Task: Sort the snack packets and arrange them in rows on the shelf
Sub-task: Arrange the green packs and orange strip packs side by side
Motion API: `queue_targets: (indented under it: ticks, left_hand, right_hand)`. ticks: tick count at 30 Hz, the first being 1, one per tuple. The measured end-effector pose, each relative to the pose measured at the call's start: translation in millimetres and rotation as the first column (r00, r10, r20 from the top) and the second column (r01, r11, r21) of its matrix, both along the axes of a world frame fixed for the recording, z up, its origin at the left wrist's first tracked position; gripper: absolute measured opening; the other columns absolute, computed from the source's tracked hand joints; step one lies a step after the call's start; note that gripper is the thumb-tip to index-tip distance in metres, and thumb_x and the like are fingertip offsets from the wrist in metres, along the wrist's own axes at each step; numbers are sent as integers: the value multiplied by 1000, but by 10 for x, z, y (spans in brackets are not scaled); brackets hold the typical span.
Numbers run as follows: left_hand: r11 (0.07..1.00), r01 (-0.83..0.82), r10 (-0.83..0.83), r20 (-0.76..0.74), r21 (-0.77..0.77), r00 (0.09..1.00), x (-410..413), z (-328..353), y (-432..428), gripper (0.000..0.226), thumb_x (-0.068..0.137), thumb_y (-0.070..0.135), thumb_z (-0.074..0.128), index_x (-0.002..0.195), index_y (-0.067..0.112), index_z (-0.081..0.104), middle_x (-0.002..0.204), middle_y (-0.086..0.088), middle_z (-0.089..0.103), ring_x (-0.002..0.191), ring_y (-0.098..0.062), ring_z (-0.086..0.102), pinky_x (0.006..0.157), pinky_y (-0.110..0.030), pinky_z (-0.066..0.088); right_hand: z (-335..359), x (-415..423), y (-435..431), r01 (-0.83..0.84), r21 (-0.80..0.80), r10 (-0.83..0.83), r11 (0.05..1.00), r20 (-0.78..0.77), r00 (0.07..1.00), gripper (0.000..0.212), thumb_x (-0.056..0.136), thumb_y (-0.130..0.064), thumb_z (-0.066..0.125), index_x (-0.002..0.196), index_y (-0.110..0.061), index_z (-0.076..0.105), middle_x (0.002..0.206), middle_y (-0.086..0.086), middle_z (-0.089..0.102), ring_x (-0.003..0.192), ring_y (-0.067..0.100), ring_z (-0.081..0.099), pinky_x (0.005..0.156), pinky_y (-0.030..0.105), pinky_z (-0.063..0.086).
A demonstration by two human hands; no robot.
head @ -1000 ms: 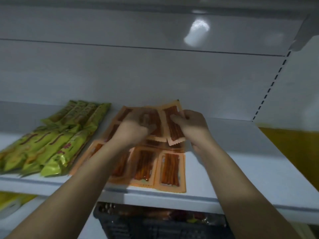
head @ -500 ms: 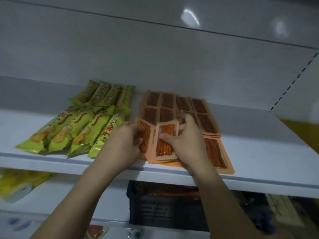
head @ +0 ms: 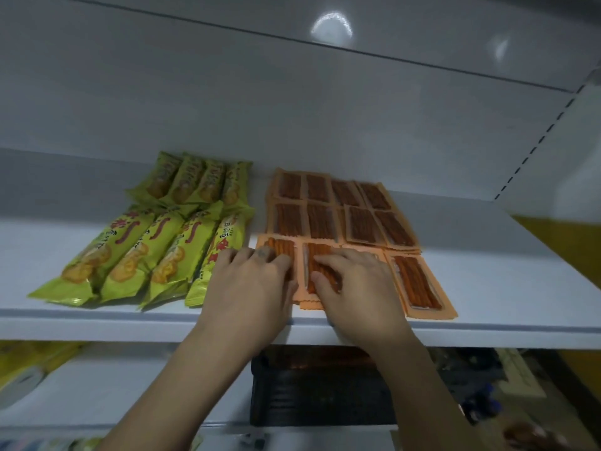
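Orange packets of red snack sticks [head: 354, 216] lie flat in rows on the white shelf [head: 487, 288], several deep. Both hands lie palm down on the front row. My left hand [head: 250, 288] presses flat on the front-left orange packet [head: 276, 252]. My right hand [head: 354, 288] rests with spread fingers on the packet beside it [head: 312, 271]. A further front-row packet [head: 416, 281] lies uncovered to the right. Green-yellow long snack packets [head: 156, 242] sit in two rows on the left of the shelf.
A dark plastic crate [head: 318, 392] with more packets stands under the shelf below my hands. Yellow goods [head: 29, 362] lie on the lower level at left. The shelf's right part is bare, bounded by a slotted upright [head: 533, 144].
The packets held up a second ago have come down onto the front row. Both hands moved from the back of the shelf to its front edge and now lie flat.
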State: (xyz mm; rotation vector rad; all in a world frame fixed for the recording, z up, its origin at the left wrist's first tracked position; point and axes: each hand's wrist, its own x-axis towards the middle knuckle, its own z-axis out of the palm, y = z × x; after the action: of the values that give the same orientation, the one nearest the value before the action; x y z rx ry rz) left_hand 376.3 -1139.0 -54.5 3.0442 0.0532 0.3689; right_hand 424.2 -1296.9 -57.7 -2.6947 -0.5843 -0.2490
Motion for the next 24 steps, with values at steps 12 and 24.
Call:
queue_targets:
  ticks: [12,24]
  left_hand:
    - [994,85,-83,32,-74,996,228,34,61,35,94,55,40,103,27,59,107,1,60,102,-21,56,93,-41,35]
    - [999,36,-34,71,-29,997,421,294,124,37,94,56,43,113,27,58,116,1,63,112,-24,56,95,-41,37]
  right_hand:
    - [84,18,52,0,-45,-1,999,-35,999,35,95,-45,52,127,-34,61,124,-11,60,114,12,49,104,39,38]
    - [520,421,-139,48,3,-48,999,40,998,44,89,-42,63,131,-29,60,131,0,62,123,24,53,105,42,42]
